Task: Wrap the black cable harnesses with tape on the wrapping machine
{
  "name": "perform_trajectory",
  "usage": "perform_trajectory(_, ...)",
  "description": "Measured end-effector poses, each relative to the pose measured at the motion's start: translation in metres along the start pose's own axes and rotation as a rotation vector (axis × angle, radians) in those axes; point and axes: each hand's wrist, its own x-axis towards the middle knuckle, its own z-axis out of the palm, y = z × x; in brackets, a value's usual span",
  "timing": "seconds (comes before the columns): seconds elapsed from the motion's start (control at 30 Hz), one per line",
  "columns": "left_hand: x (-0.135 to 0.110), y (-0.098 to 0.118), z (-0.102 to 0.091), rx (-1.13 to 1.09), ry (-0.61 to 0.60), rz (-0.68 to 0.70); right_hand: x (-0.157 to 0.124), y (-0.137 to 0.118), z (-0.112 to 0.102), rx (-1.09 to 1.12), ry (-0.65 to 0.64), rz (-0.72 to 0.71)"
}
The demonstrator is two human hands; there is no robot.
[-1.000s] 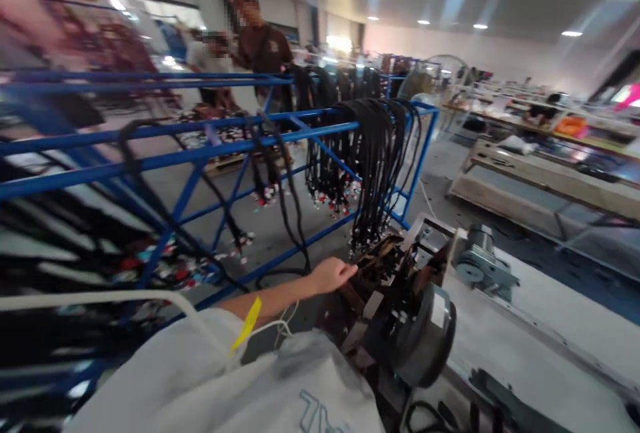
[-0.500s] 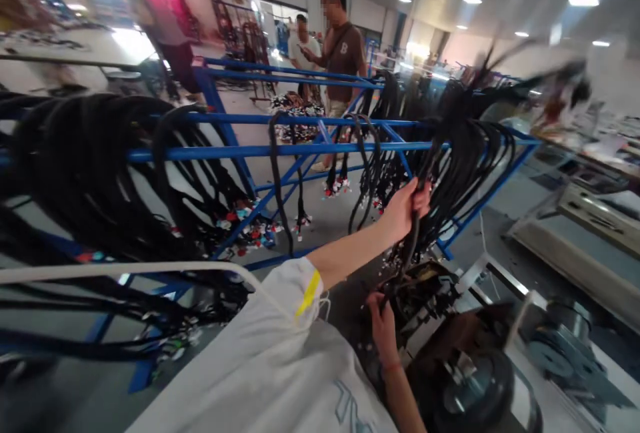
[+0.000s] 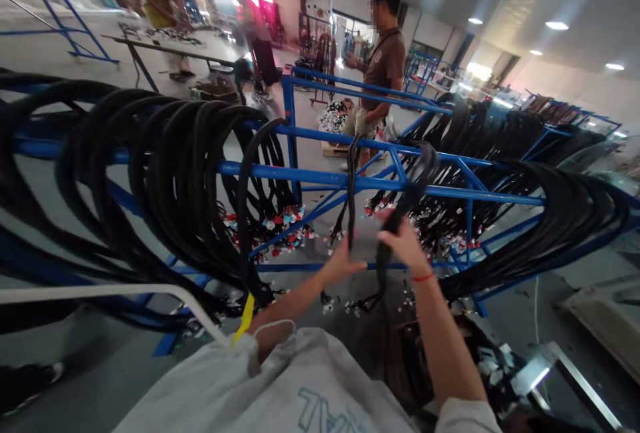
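A black wire harness (image 3: 382, 273) lies over the blue rails, its upper part blurred and its lower length hanging in front. My right hand (image 3: 407, 246) is closed around it just below the front rail, thumb and fingers on either side of the black sleeve. To the left, my left hand (image 3: 340, 265) has its thumb stretched out and apart from the fingers. Its fingertips are beside the lower end of another hanging harness (image 3: 351, 186), and whether they touch it I cannot tell. White connectors (image 3: 353, 306) dangle on thin branches below my hands.
The blue rack (image 3: 320, 175) crosses in front of me. Thick black harnesses (image 3: 195, 180) crowd its left side, and more harnesses (image 3: 565, 220) hang on the right. A person (image 3: 385, 60) stands behind it. Metal equipment (image 3: 545, 366) is at lower right.
The harness, earlier swung up in my left hand, now drapes over the rails. My left hand has let go and moved left; my right hand has risen to the harness. The view has turned left.
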Motion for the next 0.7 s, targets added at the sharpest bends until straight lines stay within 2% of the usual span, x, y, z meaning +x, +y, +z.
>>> perform_trajectory(0.03, 0.001, -0.008, 0.009, -0.088, -0.132, -0.061, 0.007, -0.003, 0.033, 0.045, -0.130, -0.007)
perform_trajectory(0.07, 0.002, -0.016, 0.018, -0.173, -0.220, -0.098, 0.012, -0.005, 0.062, 0.060, -0.204, -0.007)
perform_trajectory(0.13, -0.002, -0.031, 0.030, -0.280, -0.296, -0.139, 0.019, -0.007, 0.098, 0.131, -0.245, 0.032)
perform_trajectory(0.2, -0.010, -0.043, 0.033, -0.258, -0.360, -0.185, 0.024, -0.011, 0.106, 0.166, -0.241, 0.057)
perform_trajectory(0.27, -0.016, -0.045, 0.030, -0.177, -0.375, -0.247, 0.023, -0.026, 0.095, 0.119, -0.246, 0.024)
perform_trajectory(0.3, -0.017, -0.041, 0.026, -0.145, -0.331, -0.280, 0.020, -0.039, 0.085, 0.069, -0.239, -0.023)
perform_trajectory(0.37, -0.014, -0.020, 0.015, -0.133, -0.093, -0.298, 0.009, -0.075, 0.063, -0.065, -0.196, -0.162)
perform_trajectory(0.43, -0.004, 0.012, -0.002, -0.191, 0.221, -0.214, -0.009, -0.113, 0.040, -0.189, -0.113, -0.326)
perform_trajectory(0.5, 0.006, 0.042, -0.023, -0.220, 0.399, -0.077, -0.028, -0.138, 0.020, -0.235, 0.008, -0.426)
perform_trajectory(0.57, 0.012, 0.060, -0.047, -0.173, 0.491, -0.025, -0.043, -0.143, 0.008, -0.211, 0.143, -0.456)
perform_trajectory(0.6, 0.013, 0.063, -0.058, -0.119, 0.519, -0.041, -0.049, -0.139, 0.006, -0.188, 0.171, -0.457)
perform_trajectory(0.63, 0.012, 0.064, -0.068, -0.051, 0.542, -0.073, -0.054, -0.133, 0.007, -0.175, 0.143, -0.459)
perform_trajectory(0.7, 0.009, 0.060, -0.083, 0.085, 0.554, -0.134, -0.066, -0.119, 0.017, -0.195, -0.077, -0.485)
